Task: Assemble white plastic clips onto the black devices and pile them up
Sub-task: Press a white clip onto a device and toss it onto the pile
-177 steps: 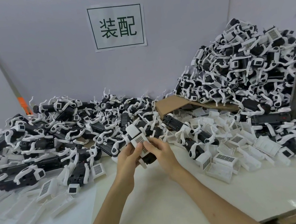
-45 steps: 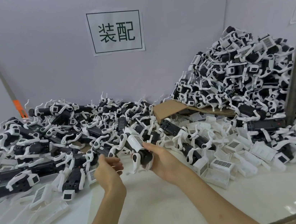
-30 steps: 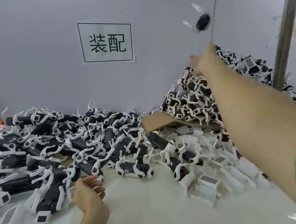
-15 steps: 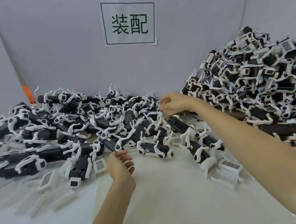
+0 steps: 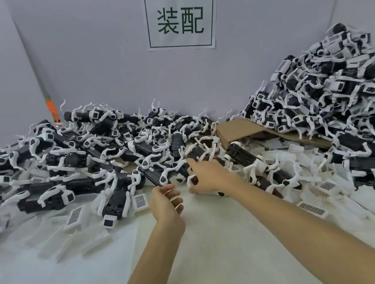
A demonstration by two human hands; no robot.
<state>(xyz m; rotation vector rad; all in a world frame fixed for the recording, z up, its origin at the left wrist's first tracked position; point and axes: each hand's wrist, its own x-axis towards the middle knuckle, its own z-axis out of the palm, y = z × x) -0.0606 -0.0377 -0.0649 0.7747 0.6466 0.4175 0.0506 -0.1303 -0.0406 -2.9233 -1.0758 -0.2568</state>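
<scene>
Change: right hand [image 5: 207, 178] lobbed a finished unit at the tall pile [image 5: 333, 98] on the right about a second earlier, then swung back down to the low heap [image 5: 111, 151] in the middle.
Meaning: one more done. Looked to me like the start of the next cycle, going for a fresh black device.
Right hand: arm was stretched forward, palm down over a black device [image 5: 218, 193] at the heap's front edge. Fingers reached across it and the thumb was tucked at the near side. Couldn't tell if the grip had closed yet.
Left hand: left hand [image 5: 166, 204] hovered just beside it, fingers loosely curled, holding nothing, with white cots on the fingertips.
Clips: loose white clips [image 5: 312, 207] were scattered on the table [image 5: 198, 271] right of the hands, and neither hand had one yet.
</scene>
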